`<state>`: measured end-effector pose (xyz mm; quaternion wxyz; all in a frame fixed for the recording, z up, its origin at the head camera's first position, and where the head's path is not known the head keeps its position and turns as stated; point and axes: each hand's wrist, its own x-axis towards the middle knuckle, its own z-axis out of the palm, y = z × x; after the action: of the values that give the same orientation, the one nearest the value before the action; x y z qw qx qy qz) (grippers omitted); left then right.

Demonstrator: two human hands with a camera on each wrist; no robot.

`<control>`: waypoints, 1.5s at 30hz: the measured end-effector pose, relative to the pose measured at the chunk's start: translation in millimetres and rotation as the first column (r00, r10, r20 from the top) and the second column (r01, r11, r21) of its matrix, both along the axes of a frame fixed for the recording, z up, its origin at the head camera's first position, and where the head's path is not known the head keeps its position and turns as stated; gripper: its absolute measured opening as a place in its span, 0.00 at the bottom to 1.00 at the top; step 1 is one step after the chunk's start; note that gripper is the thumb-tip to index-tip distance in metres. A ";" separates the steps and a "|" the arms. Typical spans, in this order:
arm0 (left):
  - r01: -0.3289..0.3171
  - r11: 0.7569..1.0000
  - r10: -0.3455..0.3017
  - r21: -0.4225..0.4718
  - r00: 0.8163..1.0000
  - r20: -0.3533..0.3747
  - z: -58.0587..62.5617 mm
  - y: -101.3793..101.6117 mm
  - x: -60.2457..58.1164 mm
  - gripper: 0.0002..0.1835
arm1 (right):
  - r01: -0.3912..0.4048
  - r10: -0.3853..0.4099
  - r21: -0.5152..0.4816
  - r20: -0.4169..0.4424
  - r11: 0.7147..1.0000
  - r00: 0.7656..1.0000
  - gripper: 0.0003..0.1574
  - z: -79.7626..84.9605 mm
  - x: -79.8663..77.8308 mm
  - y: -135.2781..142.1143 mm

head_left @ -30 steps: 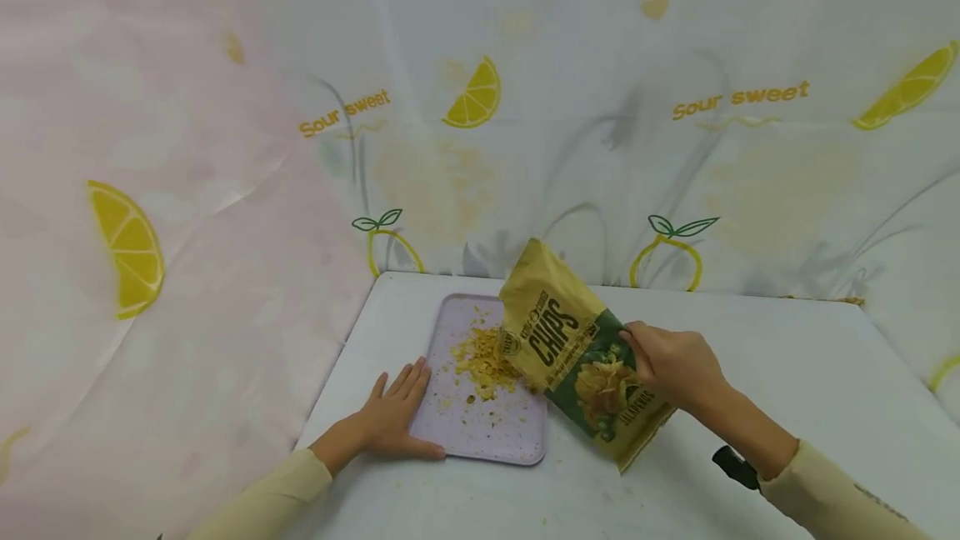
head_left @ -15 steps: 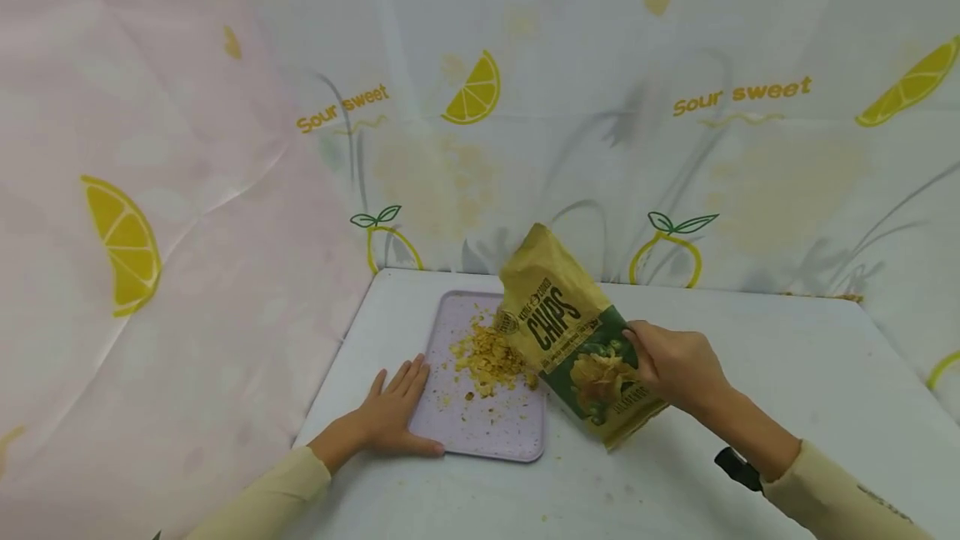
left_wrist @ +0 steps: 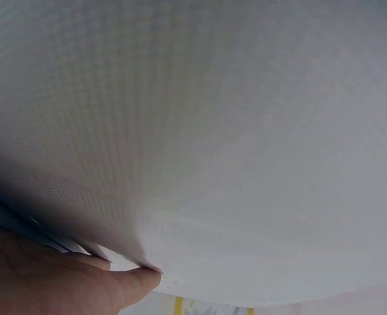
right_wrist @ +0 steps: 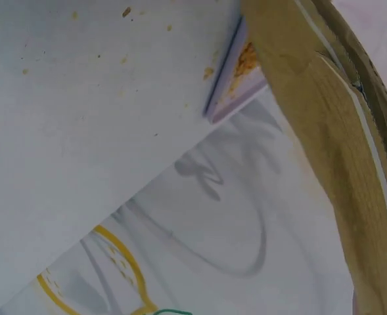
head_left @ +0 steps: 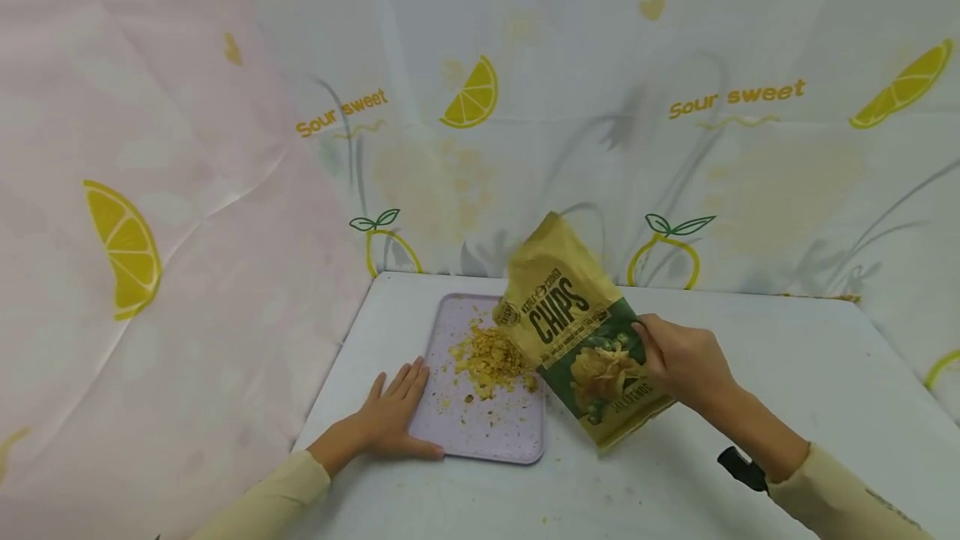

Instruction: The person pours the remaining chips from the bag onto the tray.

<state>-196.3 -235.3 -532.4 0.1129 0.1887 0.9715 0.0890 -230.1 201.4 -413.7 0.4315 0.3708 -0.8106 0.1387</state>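
Note:
My right hand (head_left: 688, 359) grips a gold and green chip bag (head_left: 558, 298) by its side, near the lower end. The bag hangs tilted, its upper left end over a lilac tray (head_left: 472, 436). On that tray lies a heap of broken yellow chips (head_left: 487, 361), partly hidden behind the bag. Flat against the tray's left edge, my left hand (head_left: 393, 419) rests with fingers spread and straight. The left wrist view shows part of that hand (left_wrist: 62, 282) low in the corner. Along the right side of the right wrist view runs the bag's tan side (right_wrist: 318, 125); the right hand is out of sight there.
Small crumbs (right_wrist: 126, 12) are scattered on the white table (head_left: 780, 382) beside the tray. A lemon-print cloth (head_left: 570, 107) hangs behind the table and along its left. A black strap piece (head_left: 742, 469) shows at the right wrist.
The bag has shifted slightly, its upper corner rising and moving a little right, with the right hand edging right too. The left hand and tray hold their place.

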 end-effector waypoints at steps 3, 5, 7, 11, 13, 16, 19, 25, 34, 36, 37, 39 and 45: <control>0.004 1.000 -0.004 0.002 1.000 0.007 -1.1 0.1 -0.2 0.74 | 0.023 -0.023 0.039 0.004 0.999 1.000 0.31 -3.2 0.3 -0.8; 0.005 1.000 -0.005 0.006 1.000 0.011 -2.2 -0.2 -0.6 0.74 | 0.024 -0.024 0.009 0.002 1.000 1.000 0.31 -3.9 0.3 -0.2; 0.002 1.000 -0.002 0.003 1.000 0.015 -3.0 -0.9 -0.8 0.74 | 0.009 -0.009 -0.038 -0.003 0.999 1.000 0.31 -4.3 -0.5 0.3; -0.004 1.000 0.004 0.005 1.000 0.012 -3.4 -2.5 -1.3 0.74 | -0.021 0.021 -0.034 0.005 0.999 1.000 0.31 -5.5 -2.9 -2.3; -0.005 1.000 0.004 0.021 1.000 0.015 -4.9 -2.7 -0.8 0.74 | -0.019 0.019 0.010 0.019 1.000 1.000 0.31 -8.3 -1.5 -3.7; 0.002 1.000 -0.003 0.026 1.000 0.020 -6.6 -2.2 0.1 0.74 | -0.004 0.004 0.024 0.019 1.000 1.000 0.32 -11.9 1.9 -3.7; 0.005 1.000 -0.005 0.020 1.000 0.018 -5.5 -2.0 0.3 0.74 | -0.003 0.004 -0.036 0.030 0.999 1.000 0.32 -9.9 3.4 -2.7; -0.004 1.000 0.003 0.011 1.000 0.018 -2.6 -2.6 -0.3 0.74 | 0.026 -0.025 -0.010 0.032 1.000 0.999 0.32 -4.7 -2.5 -2.7; 0.000 1.000 0.000 0.002 1.000 0.002 -6.0 -3.7 -1.0 0.73 | -0.019 0.019 0.018 -0.008 1.000 1.000 0.30 -11.3 -1.7 -7.8; 0.006 1.000 -0.006 0.017 1.000 -0.001 -5.6 -3.3 -1.2 0.73 | -0.016 0.017 0.061 -0.007 0.998 1.000 0.30 -11.1 -0.9 -9.7; 0.009 1.000 -0.009 0.016 1.000 0.002 -5.7 -3.0 -1.5 0.73 | -0.015 0.015 0.067 -0.004 0.998 1.000 0.30 -10.2 -0.5 -9.7; 0.015 1.000 -0.015 0.018 1.000 0.010 -5.5 -2.5 -1.9 0.74 | -0.008 0.008 0.046 -0.007 0.999 1.000 0.31 -6.4 -0.5 -8.5; 0.017 1.000 -0.017 0.020 1.000 -0.016 -4.2 -3.4 -2.6 0.73 | -0.009 0.009 -0.060 -0.001 0.998 1.000 0.31 4.8 -6.5 -6.7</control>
<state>-198.9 -238.7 -536.5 0.1041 0.1989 0.9697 0.0964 -236.6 194.6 -409.0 0.4421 0.3612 -0.8043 0.1647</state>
